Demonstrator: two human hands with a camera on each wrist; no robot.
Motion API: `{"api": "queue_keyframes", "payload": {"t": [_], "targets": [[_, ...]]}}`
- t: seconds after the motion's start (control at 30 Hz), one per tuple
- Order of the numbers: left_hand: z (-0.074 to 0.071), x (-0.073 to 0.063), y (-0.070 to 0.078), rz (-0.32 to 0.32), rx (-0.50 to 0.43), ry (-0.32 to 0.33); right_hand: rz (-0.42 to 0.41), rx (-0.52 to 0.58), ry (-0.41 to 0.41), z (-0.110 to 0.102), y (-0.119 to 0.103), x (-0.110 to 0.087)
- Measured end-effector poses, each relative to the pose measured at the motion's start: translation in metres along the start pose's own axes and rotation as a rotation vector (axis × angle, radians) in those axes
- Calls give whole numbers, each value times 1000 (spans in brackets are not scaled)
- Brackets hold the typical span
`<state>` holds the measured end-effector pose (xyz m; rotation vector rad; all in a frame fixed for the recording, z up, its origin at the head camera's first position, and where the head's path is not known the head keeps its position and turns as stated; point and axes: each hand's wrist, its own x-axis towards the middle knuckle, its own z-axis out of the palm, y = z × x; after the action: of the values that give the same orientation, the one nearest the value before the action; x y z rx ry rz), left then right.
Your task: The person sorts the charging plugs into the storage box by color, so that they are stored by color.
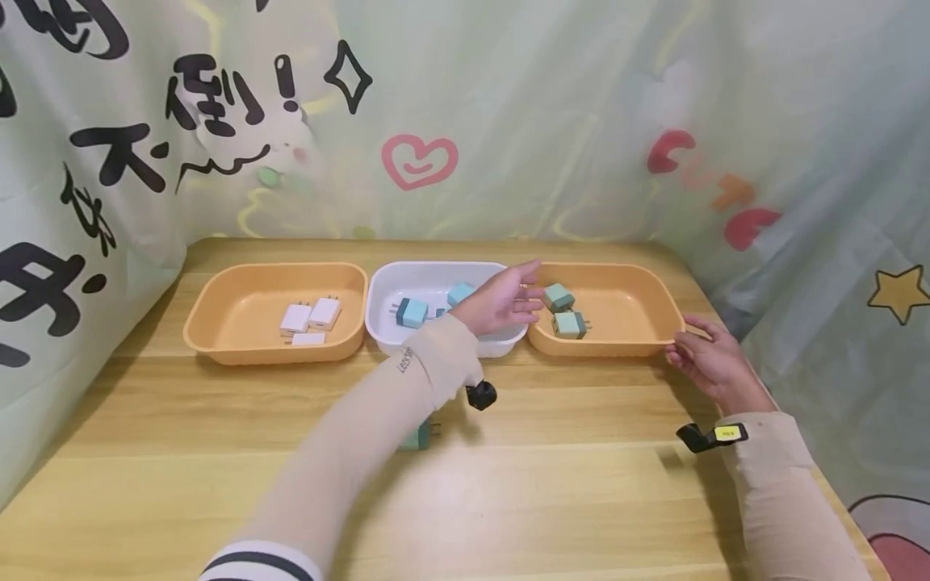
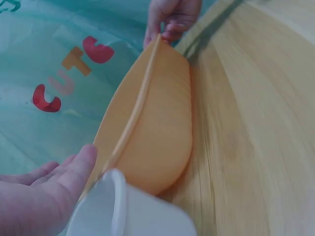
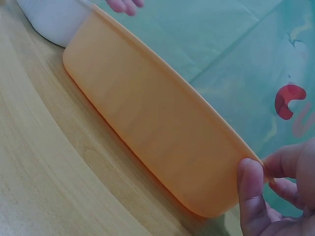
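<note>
My right hand (image 1: 715,363) pinches the right end of the right orange tray (image 1: 625,303) at its rim, thumb on the outer wall in the right wrist view. Two green charger plugs (image 1: 569,324) lie at that tray's left end. With fingers extended and nothing held, my left hand (image 1: 501,300) is over the right part of the white tray (image 1: 385,282), fingertips reaching the orange tray's left end. Blue charger plugs (image 1: 412,312) sit in the white tray, partly hidden by the left hand and wrist.
A left orange tray (image 1: 225,311) holds white charger plugs (image 1: 324,313). On the wooden table (image 1: 552,484), a green plug (image 1: 416,437) shows from behind my left forearm. A printed curtain (image 1: 523,121) hangs behind the trays and along both sides.
</note>
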<state>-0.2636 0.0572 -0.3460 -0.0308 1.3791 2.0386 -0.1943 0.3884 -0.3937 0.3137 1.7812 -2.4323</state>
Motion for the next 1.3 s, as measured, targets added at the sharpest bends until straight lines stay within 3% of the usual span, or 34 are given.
{"api": "queue_keyframes", "payload": {"t": [0.23, 0.33, 0.57, 0.73, 0.93, 1.1, 1.2, 1.3], "targets": [[-17, -29, 2, 15, 237, -60, 4, -7, 12, -1, 0, -1], [-23, -43, 4, 39, 336, -48, 6, 10, 3, 0, -1, -1], [-39, -69, 3, 41, 410, -31, 5, 13, 3, -1, 0, 0], [-56, -86, -3, 60, 523, -13, 9, -3, 6, -1, 2, 0], [-75, -102, -12, 195, 745, 9, 3, 2, 0, -1, 1, -1], [-87, -110, -19, 372, 1109, 32, -3, 1, 0, -1, 1, -1], [-91, -113, -22, 465, 1315, -10, -4, 9, -9, -1, 1, 0], [-93, -116, -25, 525, 1427, -73, -5, 25, -16, -1, 1, 0]]}}
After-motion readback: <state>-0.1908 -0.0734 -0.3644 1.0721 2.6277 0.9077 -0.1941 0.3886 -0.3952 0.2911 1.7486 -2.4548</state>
